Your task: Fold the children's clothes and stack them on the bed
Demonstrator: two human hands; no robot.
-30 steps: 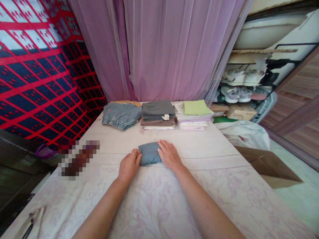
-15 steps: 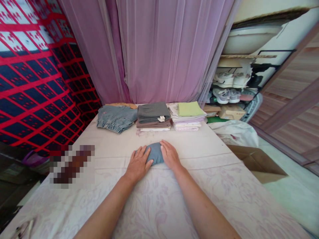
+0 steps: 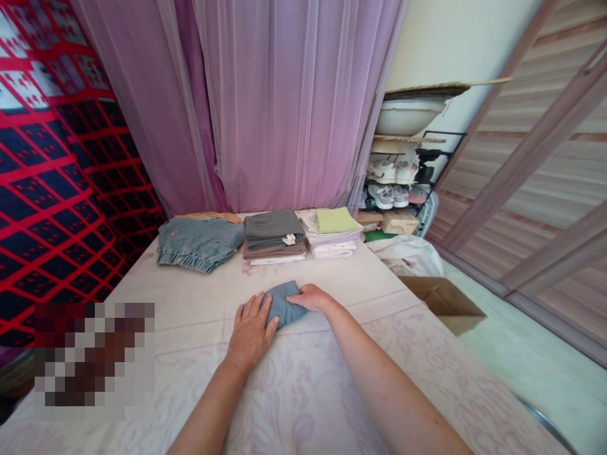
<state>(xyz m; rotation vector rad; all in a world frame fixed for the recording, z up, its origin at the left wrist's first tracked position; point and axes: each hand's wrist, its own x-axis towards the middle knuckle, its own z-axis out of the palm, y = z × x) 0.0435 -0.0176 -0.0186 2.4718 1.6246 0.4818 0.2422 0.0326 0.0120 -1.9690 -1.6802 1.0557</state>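
Observation:
A small folded blue-grey cloth (image 3: 283, 302) lies on the flower-patterned bed sheet (image 3: 303, 392) in the middle of the view. My left hand (image 3: 251, 330) rests flat on its left side, fingers stretched out. At the right edge, my right hand (image 3: 313, 297) grips the cloth with the thumb on top; the other fingers are partly hidden. Beyond the hands stand a stack of dark grey and brown folded clothes (image 3: 274, 230) and, to its right, a pile of pale folded cloths (image 3: 332, 243) topped by a light green one (image 3: 337, 220).
Denim shorts (image 3: 199, 243) lie at the back left. A purple curtain (image 3: 275, 114) hangs behind the bed. Off the right side are an open cardboard box (image 3: 441, 297), a white plastic bag (image 3: 403, 253) and a shoe rack (image 3: 398, 180). A blurred patch (image 3: 95, 363) covers the left.
My right hand has gone from lying flat against the cloth to gripping its right edge. My left hand stays flat on it. The camera view has turned somewhat to the right.

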